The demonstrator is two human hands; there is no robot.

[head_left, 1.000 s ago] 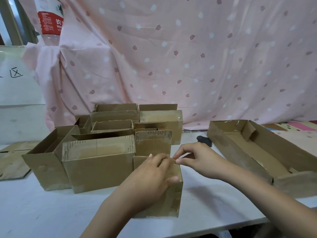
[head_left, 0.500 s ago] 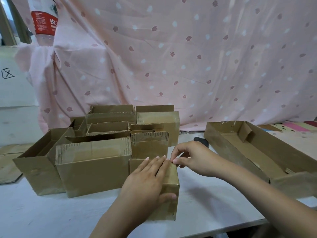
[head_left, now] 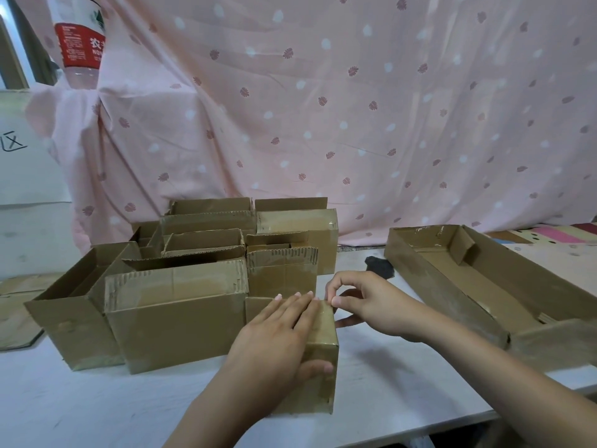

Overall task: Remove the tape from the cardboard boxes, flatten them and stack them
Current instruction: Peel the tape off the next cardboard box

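At the upper left of the frame a clear bottle (head_left: 79, 40) with a red label stands on the pink spotted cloth (head_left: 355, 108) that hangs across the whole background. Below it, at the left edge, flat cardboard (head_left: 16, 312) lies on the white table (head_left: 80, 405). Next comes a cluster of open cardboard boxes (head_left: 174, 305), pressed side by side in the left-centre of the frame, some with shiny tape on their faces.

At the lower centre sits a small taped box (head_left: 318, 360), in front of the cluster and touching it. My left hand (head_left: 277, 337) lies flat on its top, fingers straight and together, thumb against the near face. Just to the right, my right hand (head_left: 361, 302) has its thumb and forefinger curled close at the box's upper far corner; I cannot tell whether they have hold of the tape edge there.

Behind that hand lies a small dark object (head_left: 379, 266). At the right a long shallow cardboard tray (head_left: 452, 302) rests on the table, well apart from the small box.
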